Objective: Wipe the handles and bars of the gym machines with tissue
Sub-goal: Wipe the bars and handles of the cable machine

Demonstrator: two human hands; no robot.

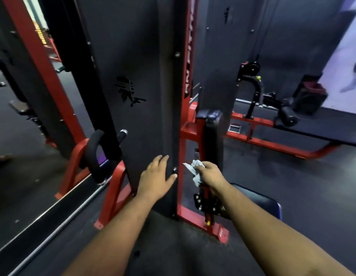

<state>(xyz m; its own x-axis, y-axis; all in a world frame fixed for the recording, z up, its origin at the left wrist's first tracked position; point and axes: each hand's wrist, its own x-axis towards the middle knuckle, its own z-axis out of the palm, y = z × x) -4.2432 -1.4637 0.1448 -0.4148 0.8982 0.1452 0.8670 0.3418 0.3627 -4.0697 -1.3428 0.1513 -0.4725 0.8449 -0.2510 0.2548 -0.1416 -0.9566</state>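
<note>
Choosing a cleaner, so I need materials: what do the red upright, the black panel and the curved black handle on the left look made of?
Red upright: seemingly painted steel, glossy, with hard square edges.
Black panel: probably sheet metal with a matte coating; bolt heads and a cut-out logo show.
Curved handle: likely foam or rubber grip, dull and rounded; blur leaves this open.

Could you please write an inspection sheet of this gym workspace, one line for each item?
Surface: dark floor, with small specks near the machine base.
Job's things: crumpled tissue, by the red upright; padded handle, untouched.
Clutter: nothing seen.
Grippers: left hand rests flat, fingers straight, on the black panel; right hand grips the tissue.
Cables: thin black machine cable above the pulley.
Surroundings: mirror at left, black bench with red frame at right, padded seat under the right forearm.
</note>
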